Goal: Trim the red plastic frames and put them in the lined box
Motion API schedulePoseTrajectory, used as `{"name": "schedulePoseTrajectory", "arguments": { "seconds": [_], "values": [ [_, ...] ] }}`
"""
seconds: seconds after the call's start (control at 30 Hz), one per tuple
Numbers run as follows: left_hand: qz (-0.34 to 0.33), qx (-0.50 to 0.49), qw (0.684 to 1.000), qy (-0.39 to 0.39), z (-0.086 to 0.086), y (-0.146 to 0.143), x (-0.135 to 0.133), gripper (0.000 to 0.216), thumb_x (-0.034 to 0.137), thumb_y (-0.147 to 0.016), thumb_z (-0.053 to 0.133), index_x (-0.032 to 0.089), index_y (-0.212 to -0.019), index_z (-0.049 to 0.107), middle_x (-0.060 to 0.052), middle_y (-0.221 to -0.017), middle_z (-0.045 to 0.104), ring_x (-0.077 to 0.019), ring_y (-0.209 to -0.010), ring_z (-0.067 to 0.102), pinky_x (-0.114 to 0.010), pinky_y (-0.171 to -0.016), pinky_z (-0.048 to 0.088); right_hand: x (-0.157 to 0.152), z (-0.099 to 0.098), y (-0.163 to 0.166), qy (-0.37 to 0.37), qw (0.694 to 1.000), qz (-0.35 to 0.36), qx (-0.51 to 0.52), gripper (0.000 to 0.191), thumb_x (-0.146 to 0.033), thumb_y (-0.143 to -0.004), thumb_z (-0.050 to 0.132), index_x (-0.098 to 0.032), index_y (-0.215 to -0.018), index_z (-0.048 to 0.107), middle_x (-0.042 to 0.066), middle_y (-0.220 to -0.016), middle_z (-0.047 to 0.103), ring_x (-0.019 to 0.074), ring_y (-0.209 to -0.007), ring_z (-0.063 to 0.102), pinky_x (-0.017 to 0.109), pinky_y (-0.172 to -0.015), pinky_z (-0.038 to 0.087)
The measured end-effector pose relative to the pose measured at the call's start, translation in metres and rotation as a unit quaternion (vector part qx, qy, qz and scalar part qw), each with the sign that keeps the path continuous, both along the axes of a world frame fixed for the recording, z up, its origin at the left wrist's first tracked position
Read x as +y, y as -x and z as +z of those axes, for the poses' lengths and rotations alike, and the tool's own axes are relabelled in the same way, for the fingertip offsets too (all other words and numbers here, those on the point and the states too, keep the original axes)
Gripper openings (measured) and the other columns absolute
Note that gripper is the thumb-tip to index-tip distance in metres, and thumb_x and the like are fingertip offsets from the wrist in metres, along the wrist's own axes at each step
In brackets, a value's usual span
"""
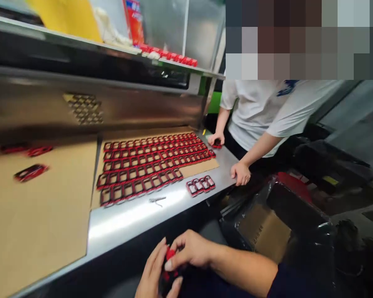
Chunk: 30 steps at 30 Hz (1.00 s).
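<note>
Low in front of me, below the table's front edge, both my hands are around a small red-and-black part (169, 265). My left hand (151, 271) cups it from the left side, fingers along its edge and thumb at the bottom. My right hand (192, 251) pinches its upper red portion between thumb and fingers. Much of the part is hidden by the fingers, so its exact kind does not show.
Rows of red-and-black rectangular frames (139, 167) lie on cardboard on the metal table (118, 225). Several white-centred pieces (200, 185) and a thin metal tool (157, 201) lie near its edge. A co-worker (261, 111) stands at right, behind a plastic-lined box (267, 231).
</note>
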State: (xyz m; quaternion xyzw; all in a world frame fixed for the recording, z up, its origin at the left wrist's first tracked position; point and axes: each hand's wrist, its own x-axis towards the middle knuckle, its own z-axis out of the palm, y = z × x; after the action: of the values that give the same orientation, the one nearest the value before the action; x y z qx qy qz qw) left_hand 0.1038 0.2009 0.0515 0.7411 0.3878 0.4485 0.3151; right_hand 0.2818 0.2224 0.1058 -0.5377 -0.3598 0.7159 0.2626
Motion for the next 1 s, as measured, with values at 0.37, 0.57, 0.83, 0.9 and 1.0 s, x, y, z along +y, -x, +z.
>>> {"name": "schedulePoseTrajectory", "arguments": {
  "seconds": [0.37, 0.57, 0.83, 0.9, 1.0],
  "values": [
    [0.077, -0.118, 0.971, 0.191, 0.047, 0.021, -0.023, 0.061, 0.027, -0.087, 0.071, 0.027, -0.142, 0.044, -0.014, -0.135, 0.06, -0.0226, -0.101, 0.074, -0.038, -0.087, 0.065, 0.052, 0.037, -0.005, -0.356, 0.875, 0.014, -0.329, 0.031, -0.039, -0.086, 0.071, -0.019, -0.109, 0.075, 0.01, -0.104, 0.074, 0.0224, -0.093, 0.066, 0.038, -0.088, 0.051],
    [0.077, -0.173, 0.963, 0.192, 0.059, 0.016, -0.024, 0.065, 0.028, -0.085, 0.074, 0.026, -0.143, 0.046, -0.016, -0.143, 0.049, -0.0199, -0.105, 0.07, -0.037, -0.091, 0.062, 0.094, 0.035, -0.005, -0.382, 0.764, 0.058, -0.516, 0.026, -0.034, -0.088, 0.07, -0.02, -0.109, 0.074, 0.011, -0.11, 0.073, 0.0286, -0.104, 0.067, 0.04, -0.088, 0.054],
    [0.012, -0.033, 0.992, 0.123, 0.068, 0.01, -0.041, 0.078, 0.025, -0.081, 0.078, 0.028, -0.15, 0.043, -0.014, -0.134, 0.053, -0.0272, -0.119, 0.062, -0.041, -0.093, 0.061, -0.025, 0.063, -0.047, -0.545, 0.786, 0.161, -0.244, 0.022, -0.025, -0.088, 0.073, -0.024, -0.11, 0.077, 0.006, -0.091, 0.08, 0.018, -0.078, 0.075, 0.029, -0.071, 0.06],
    [-0.019, -0.017, 0.993, 0.119, 0.069, 0.007, -0.04, 0.082, 0.027, -0.081, 0.079, 0.029, -0.153, 0.04, -0.014, -0.132, 0.054, -0.0281, -0.119, 0.062, -0.044, -0.095, 0.061, -0.041, 0.064, -0.047, -0.552, 0.79, 0.16, -0.212, 0.021, -0.023, -0.087, 0.075, -0.026, -0.107, 0.077, 0.006, -0.093, 0.081, 0.0194, -0.081, 0.077, 0.03, -0.071, 0.062],
    [-0.053, -0.014, 0.991, 0.123, 0.069, 0.003, -0.037, 0.085, 0.03, -0.081, 0.081, 0.031, -0.155, 0.037, -0.014, -0.132, 0.055, -0.0284, -0.118, 0.062, -0.045, -0.094, 0.061, -0.049, 0.062, -0.046, -0.553, 0.792, 0.165, -0.2, 0.014, -0.022, -0.085, 0.077, -0.026, -0.098, 0.079, 0.006, -0.095, 0.082, 0.0195, -0.079, 0.079, 0.029, -0.069, 0.063]
  ]
}}
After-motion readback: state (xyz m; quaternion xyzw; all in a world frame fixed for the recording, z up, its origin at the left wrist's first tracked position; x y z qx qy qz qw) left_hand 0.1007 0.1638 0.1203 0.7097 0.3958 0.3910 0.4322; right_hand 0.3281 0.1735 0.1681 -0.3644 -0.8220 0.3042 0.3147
